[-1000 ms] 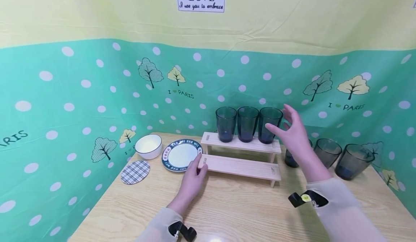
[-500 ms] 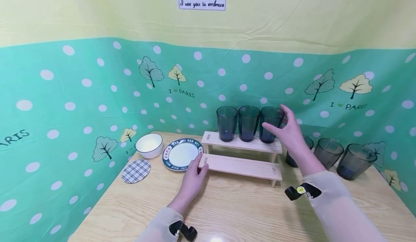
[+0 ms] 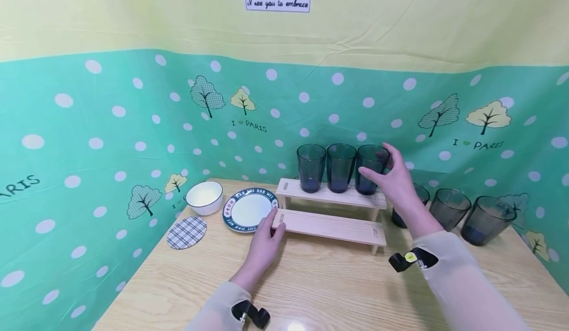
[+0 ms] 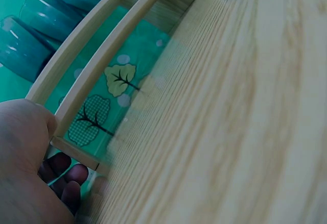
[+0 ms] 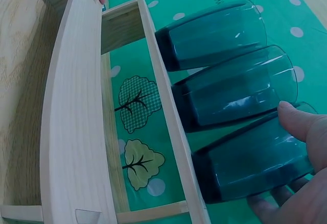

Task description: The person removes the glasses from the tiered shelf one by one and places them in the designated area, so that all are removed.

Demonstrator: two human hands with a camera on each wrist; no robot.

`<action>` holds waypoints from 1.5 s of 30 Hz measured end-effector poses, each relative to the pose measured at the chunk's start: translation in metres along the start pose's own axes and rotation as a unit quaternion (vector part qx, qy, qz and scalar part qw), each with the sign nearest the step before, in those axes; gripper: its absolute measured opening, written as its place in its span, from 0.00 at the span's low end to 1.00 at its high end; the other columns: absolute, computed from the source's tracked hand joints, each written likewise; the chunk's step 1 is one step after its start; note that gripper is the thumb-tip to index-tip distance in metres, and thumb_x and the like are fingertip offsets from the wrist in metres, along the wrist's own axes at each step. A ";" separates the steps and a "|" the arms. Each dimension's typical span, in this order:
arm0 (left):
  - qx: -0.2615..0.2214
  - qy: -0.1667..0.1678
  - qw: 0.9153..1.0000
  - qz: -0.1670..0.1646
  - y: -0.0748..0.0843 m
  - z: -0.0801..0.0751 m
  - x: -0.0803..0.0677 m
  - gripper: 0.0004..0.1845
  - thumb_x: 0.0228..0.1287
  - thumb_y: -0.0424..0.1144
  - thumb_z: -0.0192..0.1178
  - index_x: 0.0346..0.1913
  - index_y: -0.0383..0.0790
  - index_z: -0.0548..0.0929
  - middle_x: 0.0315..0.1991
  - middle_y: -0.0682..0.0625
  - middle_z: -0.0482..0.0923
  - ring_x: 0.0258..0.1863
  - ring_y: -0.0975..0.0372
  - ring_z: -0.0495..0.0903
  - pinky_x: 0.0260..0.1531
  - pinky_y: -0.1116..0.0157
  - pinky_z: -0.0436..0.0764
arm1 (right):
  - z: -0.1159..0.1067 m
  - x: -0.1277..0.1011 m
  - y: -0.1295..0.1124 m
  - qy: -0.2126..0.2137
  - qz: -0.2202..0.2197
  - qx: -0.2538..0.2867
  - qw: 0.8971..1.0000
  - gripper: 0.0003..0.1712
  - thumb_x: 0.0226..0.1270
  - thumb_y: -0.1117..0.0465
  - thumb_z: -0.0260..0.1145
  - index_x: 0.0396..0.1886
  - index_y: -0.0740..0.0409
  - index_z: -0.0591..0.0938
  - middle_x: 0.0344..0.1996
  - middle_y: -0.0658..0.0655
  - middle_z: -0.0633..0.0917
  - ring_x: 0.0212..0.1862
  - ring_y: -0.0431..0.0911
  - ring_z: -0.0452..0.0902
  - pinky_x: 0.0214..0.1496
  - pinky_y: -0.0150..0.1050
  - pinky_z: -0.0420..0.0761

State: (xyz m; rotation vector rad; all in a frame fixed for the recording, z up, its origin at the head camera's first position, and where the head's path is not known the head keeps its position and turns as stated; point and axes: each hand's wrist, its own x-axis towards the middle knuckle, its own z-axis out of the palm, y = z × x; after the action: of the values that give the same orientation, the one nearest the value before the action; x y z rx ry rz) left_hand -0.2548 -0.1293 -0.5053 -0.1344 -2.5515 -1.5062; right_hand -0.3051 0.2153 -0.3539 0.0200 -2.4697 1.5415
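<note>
On the upper step of a wooden two-step rack (image 3: pixel 331 212), the right hand (image 3: pixel 397 180) is seen with its fingers (image 5: pixel 299 121) spread and lightly curved about the rightmost of three dark teal glasses (image 3: pixel 370 169); the thumb tip is laid against the glass wall, and the other fingertips show just beyond its far side. Whether a full grip has been taken cannot be told.

A second ago that hand was held higher and clear of the glass, fingers splayed in the air; it has since been lowered and brought in until contact is made. From this it is judged that the glass has been reached and a grasp is being closed, though the glass has not been lifted from the step.

At the rack's left end, the left hand (image 3: pixel 265 242) is kept where it was, its fingers resting on the lower step, the rack apparently being steadied.

The middle glass (image 3: pixel 340 168) and left glass (image 3: pixel 309 167) stand upright beside the held one. Three more glasses (image 3: pixel 449 207) stand on the table (image 3: pixel 320 286) to the right of the rack. A blue-rimmed plate (image 3: pixel 249 211), a white bowl (image 3: pixel 204 197) and a checked coaster (image 3: pixel 187 232) lie to the left.
</note>
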 end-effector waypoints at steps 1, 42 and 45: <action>0.001 0.001 1.000 0.001 0.000 0.000 0.000 0.34 0.87 0.45 0.58 0.86 0.36 0.65 0.75 0.34 0.74 0.77 0.41 0.71 0.81 0.42 0.66 | 0.001 0.000 0.000 0.005 0.001 0.001 1.000 0.64 0.73 0.39 0.78 0.94 0.42 0.46 0.89 0.66 0.52 0.85 0.68 0.52 0.79 0.72 0.68; 0.001 -0.001 1.000 -0.005 0.001 -0.001 0.000 0.34 0.87 0.45 0.59 0.86 0.37 0.65 0.74 0.35 0.75 0.77 0.41 0.72 0.81 0.42 0.66 | -0.050 -0.089 0.002 0.059 0.018 -0.017 0.998 0.64 0.67 0.38 0.82 0.92 0.32 0.53 0.86 0.58 0.63 0.85 0.60 0.58 0.79 0.67 0.70; 0.002 -0.002 1.000 -0.008 0.000 -0.001 0.001 0.35 0.87 0.46 0.59 0.87 0.38 0.64 0.74 0.35 0.75 0.77 0.42 0.72 0.81 0.43 0.66 | -0.054 -0.094 0.008 0.060 0.022 -0.021 0.998 0.64 0.68 0.39 0.82 0.93 0.34 0.52 0.86 0.59 0.64 0.85 0.60 0.59 0.80 0.62 0.71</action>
State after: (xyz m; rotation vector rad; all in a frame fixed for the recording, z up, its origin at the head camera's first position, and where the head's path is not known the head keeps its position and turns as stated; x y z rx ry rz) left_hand -0.2554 -0.1299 -0.5045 -0.1175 -2.5652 -1.5083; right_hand -0.2046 0.2564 -0.3570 -0.1317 -2.4228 1.4615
